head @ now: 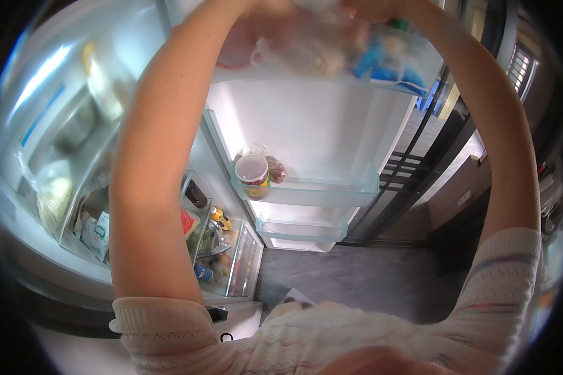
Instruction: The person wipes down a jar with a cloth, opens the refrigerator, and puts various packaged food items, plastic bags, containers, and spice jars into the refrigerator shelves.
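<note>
Both my arms reach up to the top of an open refrigerator door. My left hand [267, 8] is blurred and cut by the top edge, above the upper door bin [309, 77]. At the top right, my right hand [380, 8] is also partly cut off, near blurred clear plastic. Whether either hand grips anything cannot be told. Blurred bags fill the upper bin, among them a blue and white packet [394, 77]. Lower on the door, a lidded plastic jar [252, 169] stands beside a clear bag of dark red food [276, 169] in the middle bin [319, 194].
Refrigerator shelves at left hold a knotted plastic bag [55, 192], a white packet [95, 234], a yellow bottle [220, 218] and a blue can [203, 273]. A lower door bin [302, 232] hangs above the grey floor [347, 276]. A dark-framed glass door [394, 183] stands right.
</note>
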A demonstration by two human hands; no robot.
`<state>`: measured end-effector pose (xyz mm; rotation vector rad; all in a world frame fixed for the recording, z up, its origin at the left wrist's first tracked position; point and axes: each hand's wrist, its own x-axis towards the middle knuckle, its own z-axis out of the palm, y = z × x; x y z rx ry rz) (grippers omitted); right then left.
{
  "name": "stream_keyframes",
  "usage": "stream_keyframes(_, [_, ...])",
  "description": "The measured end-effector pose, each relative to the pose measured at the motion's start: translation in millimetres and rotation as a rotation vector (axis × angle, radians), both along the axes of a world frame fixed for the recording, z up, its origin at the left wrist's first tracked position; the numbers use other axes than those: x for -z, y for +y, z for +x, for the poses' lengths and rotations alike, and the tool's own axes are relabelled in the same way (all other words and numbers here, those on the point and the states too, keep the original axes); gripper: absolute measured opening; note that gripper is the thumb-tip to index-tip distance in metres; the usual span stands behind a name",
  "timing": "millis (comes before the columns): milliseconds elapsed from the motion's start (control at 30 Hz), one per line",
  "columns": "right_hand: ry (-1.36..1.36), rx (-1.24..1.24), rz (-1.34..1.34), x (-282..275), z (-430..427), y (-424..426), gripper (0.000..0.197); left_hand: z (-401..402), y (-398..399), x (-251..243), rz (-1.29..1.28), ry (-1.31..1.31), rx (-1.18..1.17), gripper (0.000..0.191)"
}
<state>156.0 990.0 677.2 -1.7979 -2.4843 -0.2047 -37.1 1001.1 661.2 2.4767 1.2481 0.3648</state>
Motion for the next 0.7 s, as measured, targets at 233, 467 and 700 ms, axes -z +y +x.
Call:
stream_keyframes(233, [0.044,-0.114,0.042,-6,-4,-25,0.049,-10,-40,-13,0.358,0.303,-0.129,0.03])
stream_keyframes(467, [-0.155,-0.23,0.201,6,-10,-18,0.033,-11,-9,7,0.36,-0.031,0.092,0.031])
stream_keyframes(700, [0.291,-0.162,0.18,5,-1,-50,0.027,-33,-42,22,0.439,-0.553,0.014,0.027])
